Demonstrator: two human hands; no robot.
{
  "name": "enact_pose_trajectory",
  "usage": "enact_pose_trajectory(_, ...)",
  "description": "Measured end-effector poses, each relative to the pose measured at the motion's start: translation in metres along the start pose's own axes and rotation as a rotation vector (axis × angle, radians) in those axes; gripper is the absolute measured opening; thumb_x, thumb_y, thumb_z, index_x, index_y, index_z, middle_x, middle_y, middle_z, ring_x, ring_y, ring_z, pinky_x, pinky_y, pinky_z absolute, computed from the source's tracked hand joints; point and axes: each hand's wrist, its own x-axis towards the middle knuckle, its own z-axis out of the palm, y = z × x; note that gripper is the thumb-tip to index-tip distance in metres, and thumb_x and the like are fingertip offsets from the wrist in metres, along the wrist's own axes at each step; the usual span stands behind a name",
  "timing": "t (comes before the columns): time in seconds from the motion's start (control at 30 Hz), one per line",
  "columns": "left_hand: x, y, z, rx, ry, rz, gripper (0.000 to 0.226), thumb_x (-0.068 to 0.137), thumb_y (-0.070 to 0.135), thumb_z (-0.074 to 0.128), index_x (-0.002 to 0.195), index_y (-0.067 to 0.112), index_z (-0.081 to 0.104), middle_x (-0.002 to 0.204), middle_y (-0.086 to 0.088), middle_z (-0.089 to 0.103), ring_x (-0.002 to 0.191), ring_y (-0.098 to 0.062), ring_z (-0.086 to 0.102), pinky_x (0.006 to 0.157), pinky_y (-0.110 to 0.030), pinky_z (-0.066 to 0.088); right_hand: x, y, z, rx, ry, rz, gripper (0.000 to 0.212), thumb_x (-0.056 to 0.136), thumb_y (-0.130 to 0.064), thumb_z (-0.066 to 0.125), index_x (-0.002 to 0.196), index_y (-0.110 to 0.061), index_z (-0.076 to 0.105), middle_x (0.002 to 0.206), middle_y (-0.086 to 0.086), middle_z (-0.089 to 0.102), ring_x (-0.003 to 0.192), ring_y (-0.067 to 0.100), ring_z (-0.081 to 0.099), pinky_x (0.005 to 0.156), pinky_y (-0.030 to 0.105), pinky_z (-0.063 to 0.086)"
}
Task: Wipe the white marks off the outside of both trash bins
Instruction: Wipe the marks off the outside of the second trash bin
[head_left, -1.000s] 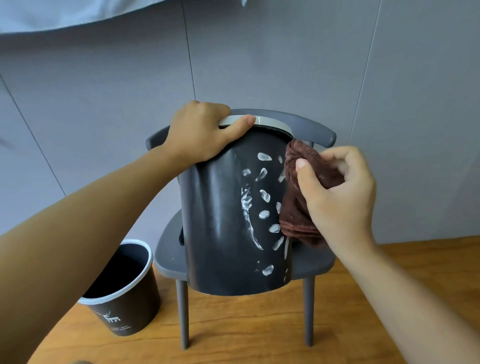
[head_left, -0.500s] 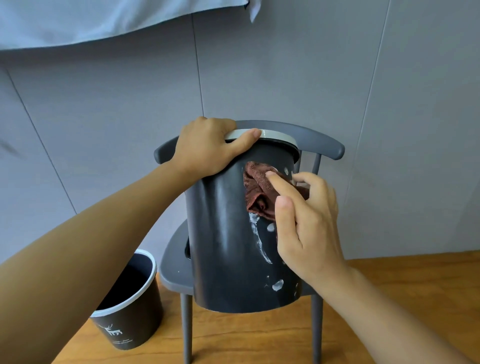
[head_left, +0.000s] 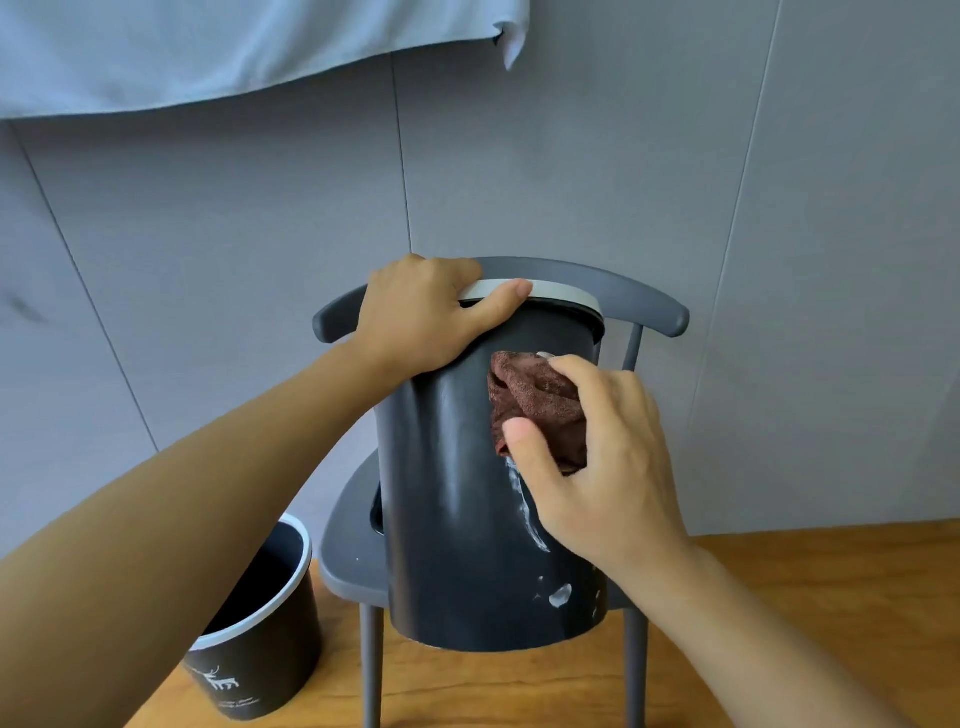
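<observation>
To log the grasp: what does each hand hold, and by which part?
The left hand grips the bin by its white rim. The right hand holds the bunched brown cloth against its side.

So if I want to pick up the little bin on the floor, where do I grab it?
Take the floor bin by its white rim, coming down from above. It stands upright with its mouth open, so fingers can hook inside and the thumb can pinch outside, probably much as the left hand grips the rim of the bin on the chair.
</observation>
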Motion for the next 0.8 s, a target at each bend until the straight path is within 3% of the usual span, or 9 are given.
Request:
enact_pose_trajectory(0.1,0.001,0.000,0.000,0.006,-0.005,0.003,0.068,0.083,0.079,0.037,0.055,0.018,0.029,0.045,0.002,0.034,0.052,-0.027,0.042,0.053,-0.037,0.036,0.003,0.001,-0.002,0.016,0.000,-0.031,0.051,0.092,-0.050,0.063,0.138,-0.030,0.056,0.114,-0.003,0.057,0.106,0.021,0.058,0.084,0.041,0.057)
enact_pose_trajectory(0.23,0.000,0.000,0.000,0.003,0.001,0.000,0.069,0.082,0.079,0.036,0.056,0.016,0.028,0.044,0.001,0.032,0.051,-0.028,0.040,0.052,-0.037,0.036,0.018,0.008,-0.011,0.077,0.097,-0.085,0.045,0.083,-0.029,0.069,0.128,-0.032,0.064,0.104,-0.007,0.059,0.091,0.013,0.061,0.077,0.028,0.054)
enact_pose_trajectory(0.37,-0.002,0.002,-0.001,0.006,0.019,0.030,0.068,0.084,0.078,0.038,0.055,0.017,0.026,0.043,0.001,0.030,0.049,-0.027,0.038,0.050,-0.036,0.034,0.034,0.021,-0.018,0.024,0.107,-0.102,0.048,0.085,-0.019,0.075,0.132,-0.028,0.069,0.106,-0.002,0.060,0.093,0.023,0.063,0.079,0.033,0.053)
enact_pose_trajectory(0.43,-0.002,0.002,-0.001,0.005,0.021,0.043,0.068,0.085,0.077,0.038,0.055,0.018,0.026,0.043,0.001,0.030,0.047,-0.023,0.036,0.049,-0.034,0.032,0.033,0.022,-0.016,-0.020,0.053,-0.125,0.052,0.086,-0.023,0.073,0.137,-0.029,0.066,0.111,-0.002,0.057,0.096,0.025,0.062,0.077,0.042,0.057)
enact_pose_trajectory(0.6,-0.003,0.002,-0.002,-0.001,0.015,0.042,0.068,0.085,0.077,0.038,0.055,0.016,0.027,0.043,0.002,0.031,0.045,-0.018,0.035,0.050,-0.034,0.031,0.028,0.014,-0.012,-0.043,0.065,-0.135,0.049,0.098,-0.063,0.047,0.134,-0.034,0.063,0.112,-0.005,0.054,0.100,0.018,0.056,0.076,0.033,0.052)
enact_pose_trajectory(0.67,-0.004,0.004,-0.001,0.005,0.023,0.053,0.068,0.086,0.076,0.038,0.055,0.016,0.027,0.043,0.001,0.029,0.045,-0.015,0.034,0.049,-0.033,0.029,0.030,0.013,-0.012,-0.043,0.091,-0.117,0.040,0.102,-0.053,0.049,0.129,-0.030,0.066,0.107,-0.004,0.057,0.095,0.019,0.058,0.071,0.037,0.056)
enact_pose_trajectory(0.8,-0.003,0.007,-0.002,0.007,0.021,0.053,0.068,0.086,0.075,0.040,0.056,0.016,0.026,0.043,0.000,0.027,0.045,-0.018,0.031,0.049,-0.035,0.031,0.025,0.011,-0.016,0.018,0.051,-0.135,0.028,0.091,-0.034,0.065,0.119,-0.029,0.067,0.107,-0.008,0.062,0.092,0.017,0.062,0.071,0.039,0.057)
